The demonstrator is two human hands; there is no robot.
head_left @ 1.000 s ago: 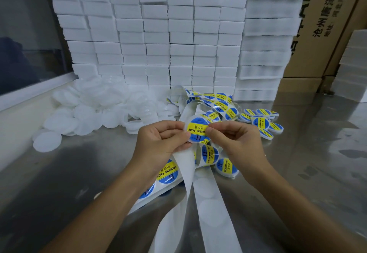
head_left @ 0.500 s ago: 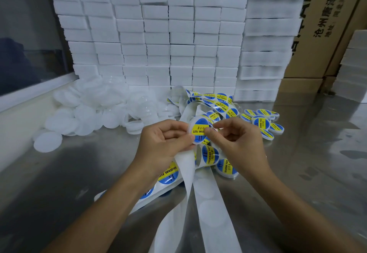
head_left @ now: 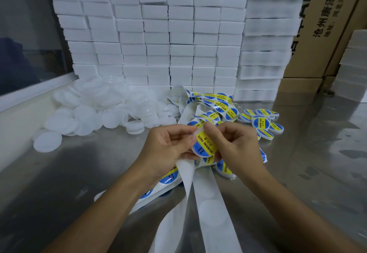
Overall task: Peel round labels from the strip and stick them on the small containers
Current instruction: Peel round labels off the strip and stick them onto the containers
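While both hands meet at centre frame, our left hand (head_left: pixel 168 149) pinches a small white container (head_left: pixel 195 151) and our right hand (head_left: pixel 232 149) curls its fingertips (head_left: pixel 208 131) onto the round label (head_left: pixel 205 145) on its face. We judge the label thin, limp and tacky, best handled by its edge. Labelled containers (head_left: pixel 260 123) lie at two o'clock, blank ones (head_left: pixel 95 111) at ten, and the strip (head_left: pixel 210 203) trails towards six.
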